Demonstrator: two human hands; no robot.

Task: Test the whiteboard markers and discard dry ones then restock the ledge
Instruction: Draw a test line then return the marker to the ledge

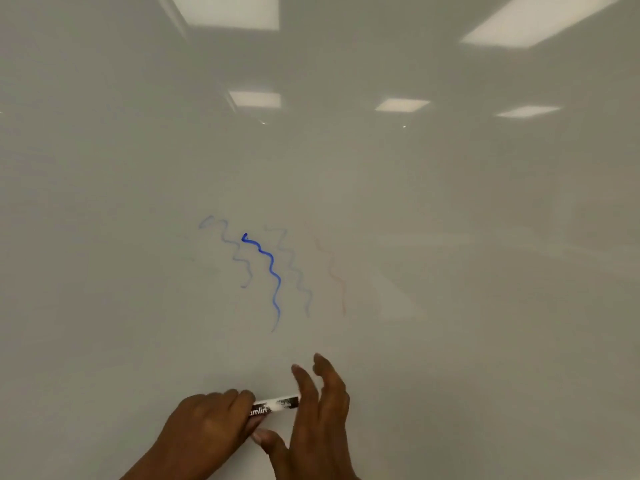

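Note:
A whiteboard (450,237) fills the view. On it are several wavy test strokes: one strong blue line (272,268), two faint bluish lines beside it, and a very faint red line (334,271) to the right. Low in the view my left hand (207,427) grips one end of a black-and-white marker (277,405) that lies roughly level. My right hand (318,417) sits at the marker's other end with fingers straight and spread upward and the thumb under the barrel. The marker's tip and cap are hidden by the hands.
Ceiling light panels (225,10) reflect in the glossy board along the top. No ledge, bin or other markers are in view.

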